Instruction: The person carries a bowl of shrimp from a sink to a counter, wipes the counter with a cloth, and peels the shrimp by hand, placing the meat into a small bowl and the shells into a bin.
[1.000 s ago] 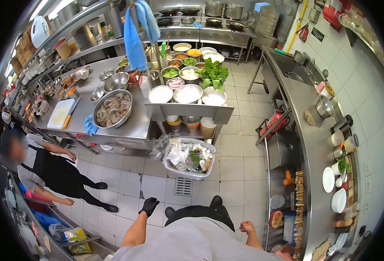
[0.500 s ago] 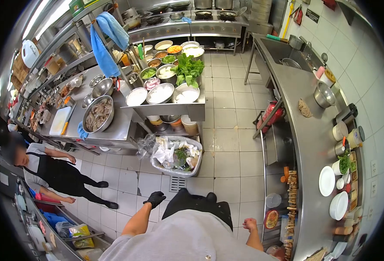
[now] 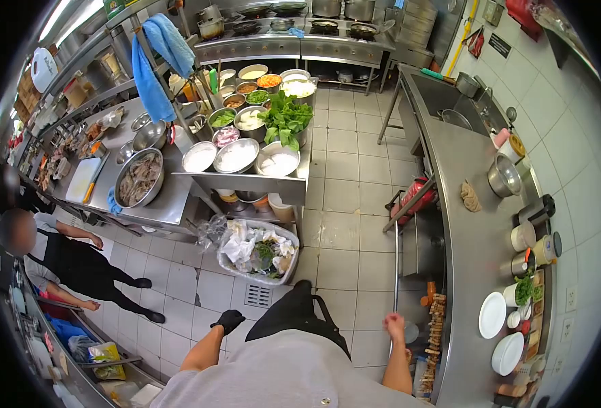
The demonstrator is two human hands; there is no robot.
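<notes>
Well, had the gloved left hand (image 3: 229,321) out over the floor (image 3: 334,224), loosely curled, near the floor drain (image 3: 258,295) and the lined bin (image 3: 242,270) to its front; could not tell whether fully closed. Had the bare right hand (image 3: 393,326), blurred, with bent fingers near the metal rail (image 3: 396,272) and clear round container (image 3: 411,332); could not tell its grip. Saw a white plate (image 3: 492,315) on the tabletop (image 3: 467,258), left of tubs (image 3: 523,236) along its right edge.

In view you have one left hand (image 3: 229,321) and one right hand (image 3: 394,326); near them, one floor drain (image 3: 258,295) and one clear tub (image 3: 412,332). Ahead, you can count one bin (image 3: 242,275), one leafy bunch (image 3: 287,118), three front-row white-filled bowls (image 3: 237,156) and one cutting board (image 3: 86,180); to your right, one crumpled cloth (image 3: 470,196).
</notes>
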